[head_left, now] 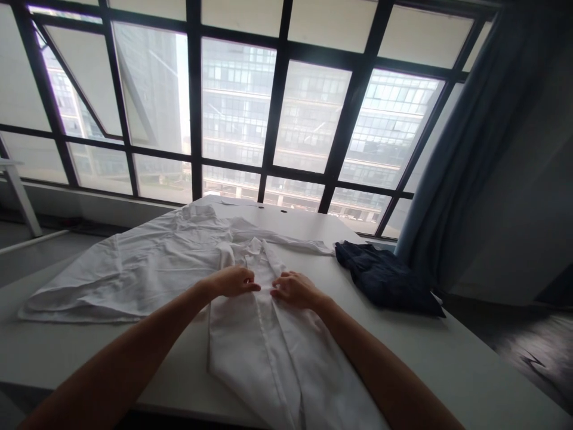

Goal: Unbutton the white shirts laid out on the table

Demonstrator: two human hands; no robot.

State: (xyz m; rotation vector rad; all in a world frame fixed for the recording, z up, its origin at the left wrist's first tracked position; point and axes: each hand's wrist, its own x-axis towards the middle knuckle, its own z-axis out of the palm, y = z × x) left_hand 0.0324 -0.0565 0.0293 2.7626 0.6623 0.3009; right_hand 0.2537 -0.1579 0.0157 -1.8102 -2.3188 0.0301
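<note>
A white shirt [244, 343] lies front up before me, its collar [253, 246] pointing at the windows and its lower end hanging over the near table edge. My left hand [235, 280] has its fingers curled on the shirt's upper front, left of the button strip. Opposite it, a small gap away, my right hand [295, 288] holds the fabric on the right side with bent fingers. Both hands seem to pinch the cloth; the fingertips are partly hidden. A second white garment [147, 263] is spread, wrinkled, to the left of my left hand.
A dark blue folded garment [385, 275] lies on the white table [447, 358] to the right. Large framed windows [237, 107] rise behind the table, one pane tilted outward. A blue-grey curtain [461, 161] hangs at right. Another table's leg [22, 200] stands at far left.
</note>
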